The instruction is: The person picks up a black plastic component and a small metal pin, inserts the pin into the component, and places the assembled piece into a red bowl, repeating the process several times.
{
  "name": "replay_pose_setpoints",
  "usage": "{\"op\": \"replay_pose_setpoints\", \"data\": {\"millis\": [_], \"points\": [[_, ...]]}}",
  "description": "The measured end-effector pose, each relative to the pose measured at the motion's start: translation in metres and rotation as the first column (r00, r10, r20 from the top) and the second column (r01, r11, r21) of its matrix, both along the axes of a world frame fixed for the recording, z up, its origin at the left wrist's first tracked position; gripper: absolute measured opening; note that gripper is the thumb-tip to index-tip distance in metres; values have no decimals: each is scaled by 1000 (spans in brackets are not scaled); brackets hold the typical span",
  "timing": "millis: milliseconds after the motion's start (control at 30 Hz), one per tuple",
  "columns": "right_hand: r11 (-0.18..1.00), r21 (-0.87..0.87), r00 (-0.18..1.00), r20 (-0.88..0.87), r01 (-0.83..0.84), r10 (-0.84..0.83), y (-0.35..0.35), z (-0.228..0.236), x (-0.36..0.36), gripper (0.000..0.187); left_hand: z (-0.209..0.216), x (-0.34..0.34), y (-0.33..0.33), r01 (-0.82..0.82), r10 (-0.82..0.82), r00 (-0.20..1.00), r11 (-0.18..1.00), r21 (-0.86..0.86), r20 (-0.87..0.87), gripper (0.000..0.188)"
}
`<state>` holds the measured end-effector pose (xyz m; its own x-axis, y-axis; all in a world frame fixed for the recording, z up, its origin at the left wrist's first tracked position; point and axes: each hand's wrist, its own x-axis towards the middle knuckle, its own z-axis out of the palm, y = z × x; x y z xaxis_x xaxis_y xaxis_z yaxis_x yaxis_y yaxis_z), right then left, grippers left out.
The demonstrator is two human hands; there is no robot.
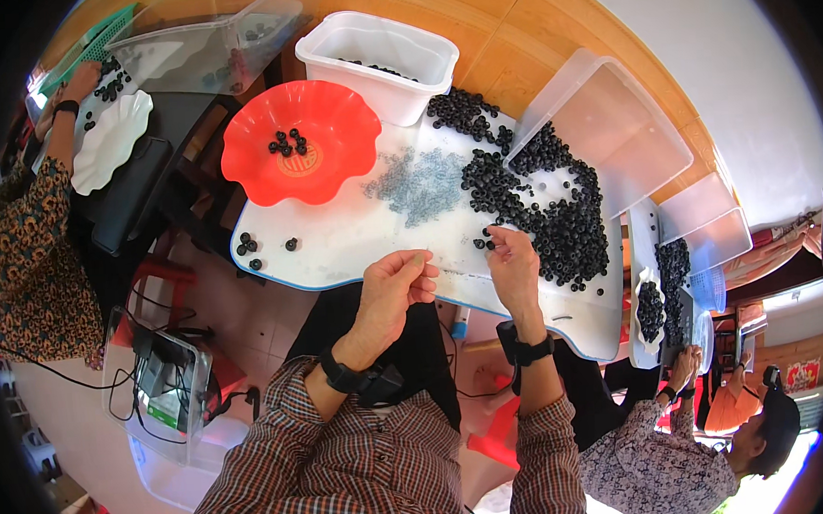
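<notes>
Near the table's front edge, my left hand is closed in a pinch, thumb against fingers. Whatever sits at its fingertips is too small to make out. To its right, my right hand has its fingers curled together over the tabletop, with a small black round part at the tips. A large heap of the same black parts spreads just beyond and to the right of that hand. Farther back, between the hands and the wall, lies a scattered patch of small clear pieces.
A red scalloped bowl holding several black parts stands at the left, before a white tub. Loose black parts lie at the left corner. A tilted clear bin rises over the heap. People work at tables on both sides.
</notes>
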<state>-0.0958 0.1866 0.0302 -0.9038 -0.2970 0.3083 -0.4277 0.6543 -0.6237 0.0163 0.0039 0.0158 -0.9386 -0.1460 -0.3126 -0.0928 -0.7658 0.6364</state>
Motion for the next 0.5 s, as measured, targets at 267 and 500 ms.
{"op": "replay_pose_setpoints", "data": {"millis": [267, 500], "points": [[1000, -14, 995, -93, -23, 22, -4, -3, 9, 30, -4, -1, 3, 37, -37, 999, 999, -15, 10, 22], [999, 47, 994, -107, 12, -7, -7, -7, 6, 21, -3, -1, 7, 51, -50, 999, 997, -62, 13, 21]]}}
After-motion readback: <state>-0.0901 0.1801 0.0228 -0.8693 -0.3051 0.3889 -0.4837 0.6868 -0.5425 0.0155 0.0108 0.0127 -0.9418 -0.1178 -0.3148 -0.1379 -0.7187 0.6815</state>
